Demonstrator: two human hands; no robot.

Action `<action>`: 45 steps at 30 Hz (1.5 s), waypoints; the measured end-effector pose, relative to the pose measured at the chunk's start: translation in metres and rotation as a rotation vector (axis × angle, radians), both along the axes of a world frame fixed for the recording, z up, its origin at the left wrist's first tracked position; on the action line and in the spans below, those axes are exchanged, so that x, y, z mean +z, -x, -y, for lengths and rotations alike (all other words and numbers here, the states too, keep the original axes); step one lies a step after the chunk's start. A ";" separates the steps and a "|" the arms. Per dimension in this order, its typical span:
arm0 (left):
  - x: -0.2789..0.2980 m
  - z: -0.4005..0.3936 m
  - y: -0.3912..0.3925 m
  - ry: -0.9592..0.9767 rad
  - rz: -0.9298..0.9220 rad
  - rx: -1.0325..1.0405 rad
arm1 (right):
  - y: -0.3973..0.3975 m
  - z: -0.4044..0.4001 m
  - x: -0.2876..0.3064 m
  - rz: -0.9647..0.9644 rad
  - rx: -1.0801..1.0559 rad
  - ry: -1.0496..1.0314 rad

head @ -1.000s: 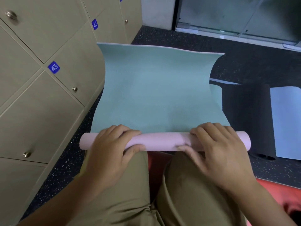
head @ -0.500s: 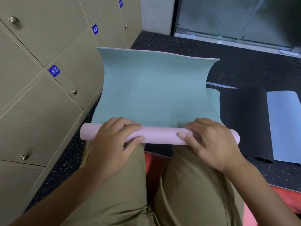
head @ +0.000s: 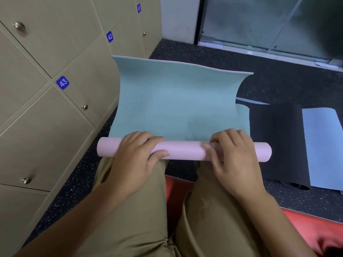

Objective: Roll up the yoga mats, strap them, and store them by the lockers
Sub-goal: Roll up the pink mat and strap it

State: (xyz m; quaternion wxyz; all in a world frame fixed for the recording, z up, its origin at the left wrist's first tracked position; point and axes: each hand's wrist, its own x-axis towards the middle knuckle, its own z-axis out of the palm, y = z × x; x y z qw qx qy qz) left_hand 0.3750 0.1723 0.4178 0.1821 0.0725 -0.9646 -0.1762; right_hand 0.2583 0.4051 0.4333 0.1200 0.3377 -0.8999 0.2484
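Observation:
A yoga mat (head: 178, 101), teal on top and pink underneath, lies on the dark floor ahead of my knees. Its near end is wound into a pink roll (head: 185, 151) lying crosswise. My left hand (head: 135, 158) wraps over the left part of the roll, thumb on its near side. My right hand (head: 235, 156) presses on the right part, fingers curled over the top and slightly blurred. The mat's far edge curls upward. To the right lies a black mat (head: 278, 141) with a light blue mat (head: 324, 147) on it.
Beige lockers (head: 46, 112) numbered 41 to 43 line the left side, close to the mat's left edge. A glass door (head: 259, 21) stands at the back. A red mat (head: 315, 230) lies under my khaki-trousered legs. Speckled dark floor surrounds the mats.
Both hands have pushed the pink roll forward over the teal surface, so the roll is thicker and the flat part shorter. The right hand has shifted its hold.

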 end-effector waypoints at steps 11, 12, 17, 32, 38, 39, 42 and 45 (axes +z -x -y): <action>0.012 0.011 0.018 -0.139 0.045 -0.015 | 0.013 0.003 -0.012 0.066 -0.002 0.063; 0.011 0.008 0.017 -0.136 0.005 -0.010 | 0.017 0.004 -0.012 0.088 -0.004 0.058; 0.001 0.001 0.010 0.085 -0.088 -0.015 | 0.038 0.014 -0.006 0.176 -0.009 -0.025; 0.006 0.025 0.053 0.051 0.083 -0.059 | 0.043 0.014 -0.014 0.002 -0.003 -0.125; 0.014 0.039 0.068 -0.071 0.233 -0.064 | 0.055 0.019 -0.012 0.046 0.054 -0.206; 0.016 0.040 0.068 -0.089 0.218 -0.047 | 0.058 0.021 -0.010 0.066 0.070 -0.230; 0.011 0.037 0.061 0.066 0.038 0.011 | 0.068 0.029 -0.004 0.127 0.108 -0.294; -0.001 0.032 0.054 0.230 -0.058 0.003 | 0.077 0.034 -0.001 0.148 0.115 -0.321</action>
